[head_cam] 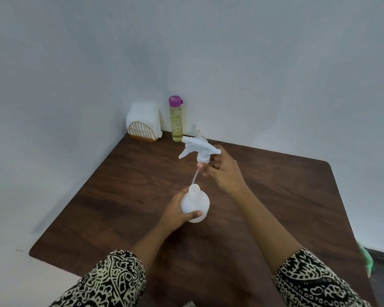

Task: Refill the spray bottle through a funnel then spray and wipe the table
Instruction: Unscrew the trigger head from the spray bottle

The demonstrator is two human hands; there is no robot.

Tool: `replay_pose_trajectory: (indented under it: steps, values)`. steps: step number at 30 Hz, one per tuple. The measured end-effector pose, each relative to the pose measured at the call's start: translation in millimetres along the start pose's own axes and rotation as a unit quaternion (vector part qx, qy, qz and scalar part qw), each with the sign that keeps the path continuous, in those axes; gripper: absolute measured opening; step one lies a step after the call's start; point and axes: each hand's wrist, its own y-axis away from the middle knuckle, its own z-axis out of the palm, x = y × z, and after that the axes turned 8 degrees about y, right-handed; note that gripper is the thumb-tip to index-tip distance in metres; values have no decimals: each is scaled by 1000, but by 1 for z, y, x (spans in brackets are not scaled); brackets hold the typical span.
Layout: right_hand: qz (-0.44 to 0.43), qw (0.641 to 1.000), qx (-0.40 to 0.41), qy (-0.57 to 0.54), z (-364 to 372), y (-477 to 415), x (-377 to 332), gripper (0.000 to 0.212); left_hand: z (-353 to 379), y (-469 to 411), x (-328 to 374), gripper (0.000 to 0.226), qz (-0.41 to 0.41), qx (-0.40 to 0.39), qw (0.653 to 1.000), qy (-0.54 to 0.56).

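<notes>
Dark wood table sits in corner of pale grey walls. L hand grips white spray bottle, upright near table centre; fingers curled round body, thumb across front. R hand holds trigger head by its collar, fingers closed on it, raised above bottle neck, nozzle pointing left. Dip tube runs from head down into open neck. Far corner: napkin holder w/ white tissues; just beside it, purple-capped bottle, yellowish liquid inside. Patterned sleeves, both arms.
</notes>
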Motion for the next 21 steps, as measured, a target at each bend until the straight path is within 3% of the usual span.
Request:
replay_pose_trajectory:
  steps: [10, 14, 19, 21]
  values:
    - [-19, 996, 44, -72, -7, -2, -16, 33, -2, 6, 17, 88, 19, -3, 1000, 4]
    - [-27, 995, 46, -80, -9, -2, -22, 32, -4, 12, 38, 95, 65, 46, 991, 104]
    - [-34, 995, 58, -80, -12, -3, -24, 32, -10, 19, 64, 28, 93, 110, 976, 162]
    - [-34, 994, 65, -85, -14, -5, -24, 34, -13, 18, 65, 16, 85, 110, 981, 132]
